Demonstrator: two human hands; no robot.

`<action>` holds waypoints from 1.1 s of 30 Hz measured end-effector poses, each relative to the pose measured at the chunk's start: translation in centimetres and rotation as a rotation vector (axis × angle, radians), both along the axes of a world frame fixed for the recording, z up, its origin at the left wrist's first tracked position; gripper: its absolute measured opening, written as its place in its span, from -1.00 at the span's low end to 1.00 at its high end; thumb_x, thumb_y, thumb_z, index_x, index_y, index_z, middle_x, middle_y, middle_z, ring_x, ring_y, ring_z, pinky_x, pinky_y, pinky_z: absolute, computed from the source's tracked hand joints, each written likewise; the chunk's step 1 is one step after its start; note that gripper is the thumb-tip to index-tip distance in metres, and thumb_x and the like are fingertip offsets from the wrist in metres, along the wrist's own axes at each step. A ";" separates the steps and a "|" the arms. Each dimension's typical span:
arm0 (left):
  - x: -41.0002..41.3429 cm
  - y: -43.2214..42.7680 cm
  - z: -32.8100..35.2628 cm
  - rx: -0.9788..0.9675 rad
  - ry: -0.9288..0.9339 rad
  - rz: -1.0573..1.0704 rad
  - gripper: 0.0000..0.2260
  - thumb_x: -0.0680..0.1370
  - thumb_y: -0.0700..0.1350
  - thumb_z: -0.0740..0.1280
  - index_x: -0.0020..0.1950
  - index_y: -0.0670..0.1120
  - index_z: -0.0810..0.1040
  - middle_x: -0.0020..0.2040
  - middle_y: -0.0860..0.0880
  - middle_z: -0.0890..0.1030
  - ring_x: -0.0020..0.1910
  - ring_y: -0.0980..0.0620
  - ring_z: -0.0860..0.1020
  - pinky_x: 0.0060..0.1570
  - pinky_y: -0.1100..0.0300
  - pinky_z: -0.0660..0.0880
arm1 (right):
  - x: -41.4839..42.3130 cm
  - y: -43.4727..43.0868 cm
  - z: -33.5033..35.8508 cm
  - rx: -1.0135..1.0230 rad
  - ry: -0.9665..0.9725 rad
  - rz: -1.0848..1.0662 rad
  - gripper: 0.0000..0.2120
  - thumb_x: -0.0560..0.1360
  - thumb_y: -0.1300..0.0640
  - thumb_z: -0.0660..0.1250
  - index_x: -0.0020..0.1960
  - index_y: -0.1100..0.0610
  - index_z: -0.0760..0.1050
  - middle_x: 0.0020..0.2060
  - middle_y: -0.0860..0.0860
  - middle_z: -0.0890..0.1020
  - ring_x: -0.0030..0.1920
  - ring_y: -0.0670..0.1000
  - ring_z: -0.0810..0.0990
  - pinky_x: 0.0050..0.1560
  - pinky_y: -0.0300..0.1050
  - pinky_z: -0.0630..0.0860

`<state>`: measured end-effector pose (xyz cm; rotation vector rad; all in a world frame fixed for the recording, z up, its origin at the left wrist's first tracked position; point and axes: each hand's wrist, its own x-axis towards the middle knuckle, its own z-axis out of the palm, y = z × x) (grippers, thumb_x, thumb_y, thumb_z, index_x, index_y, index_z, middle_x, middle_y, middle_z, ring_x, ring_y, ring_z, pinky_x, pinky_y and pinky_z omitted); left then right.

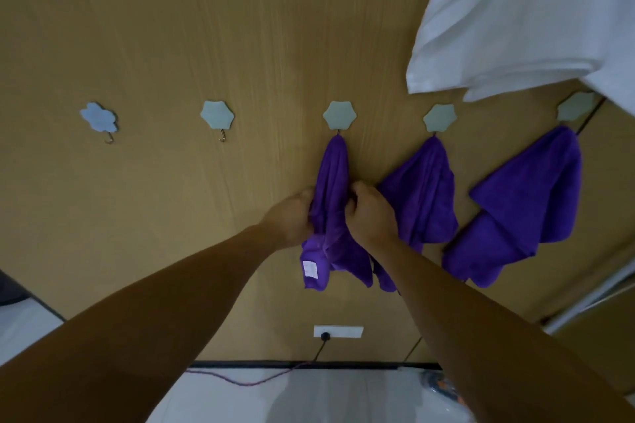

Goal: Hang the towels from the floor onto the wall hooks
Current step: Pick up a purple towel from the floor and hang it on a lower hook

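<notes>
A purple towel hangs from the middle flower-shaped hook on the wooden wall. My left hand grips its left edge and my right hand grips its right edge, about halfway down. A white label shows near its lower left corner. A second purple towel hangs from the hook to the right, and a third hangs from the far right hook. Two hooks on the left, one and another, carry nothing.
White cloth hangs down at the top right, over the far right hook's edge. A white wall socket with a black plug sits low on the wall, and a cable runs along the white floor below.
</notes>
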<state>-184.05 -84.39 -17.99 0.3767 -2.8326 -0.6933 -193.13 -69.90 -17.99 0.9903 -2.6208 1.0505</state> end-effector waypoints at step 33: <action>2.6 -1.4 -4.4 0.178 0.301 0.476 -0.53 0.36 -0.24 0.34 0.27 -0.15 0.43 0.21 -0.15 0.48 0.17 -0.17 0.49 0.11 0.02 0.45 | 2.0 1.7 -3.3 -0.419 -0.275 -0.218 -0.73 0.47 0.34 0.18 0.14 0.21 0.47 0.06 0.13 0.57 0.07 0.15 0.56 0.07 0.00 0.49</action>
